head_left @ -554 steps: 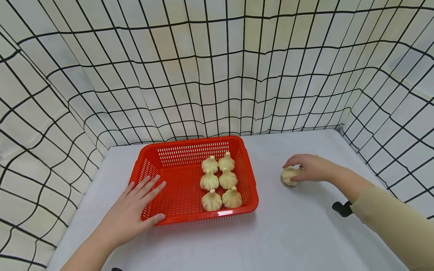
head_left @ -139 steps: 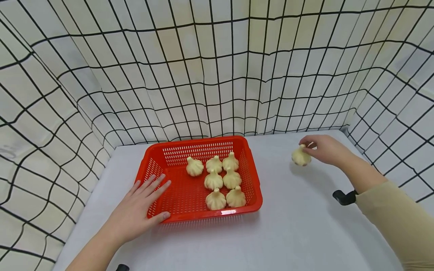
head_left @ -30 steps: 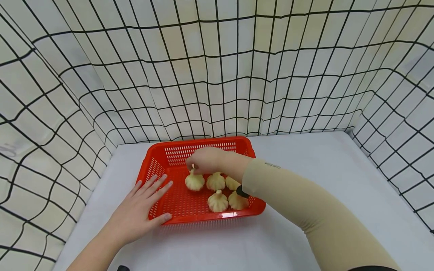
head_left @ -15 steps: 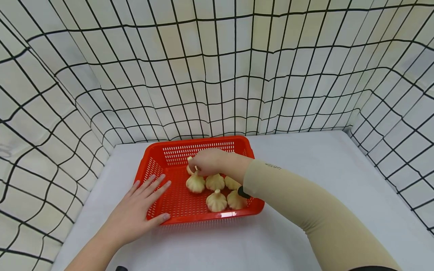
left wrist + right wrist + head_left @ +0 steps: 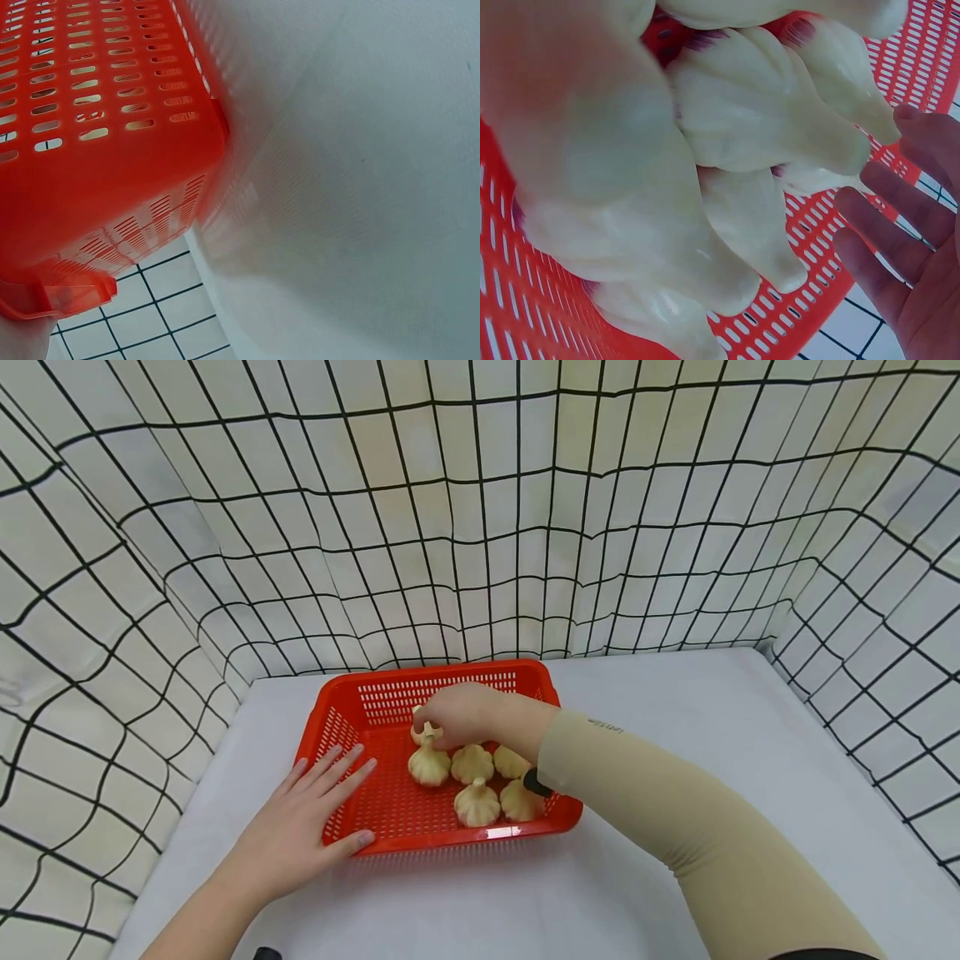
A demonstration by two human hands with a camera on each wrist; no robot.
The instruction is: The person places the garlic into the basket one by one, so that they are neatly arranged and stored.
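A red plastic basket (image 5: 442,843) holds several garlic bulbs with stems upward. My right hand (image 5: 461,714) reaches into it from the right, over the back bulbs. Its fingertips are close to the stem of a left-hand garlic bulb (image 5: 429,766), which stands on the basket floor. In the right wrist view the fingers (image 5: 881,232) look loosely extended beside a bulb's stem, not curled round it. Another garlic bulb (image 5: 420,732) shows partly behind them; the rest of the back row is hidden. My left hand (image 5: 307,818) lies spread over the basket's left front rim.
White cloth covers the table (image 5: 660,693). A black grid net (image 5: 487,527) over white sheeting rises behind and at both sides. The basket's left part shows bare red floor (image 5: 382,802). A black wrist mount (image 5: 536,782) hangs from the right sleeve.
The garlic bulb lifted over the table 4.6 s ago was carried left into the basket and stands there. My right fingers have loosened at its stem. The left hand stays put.
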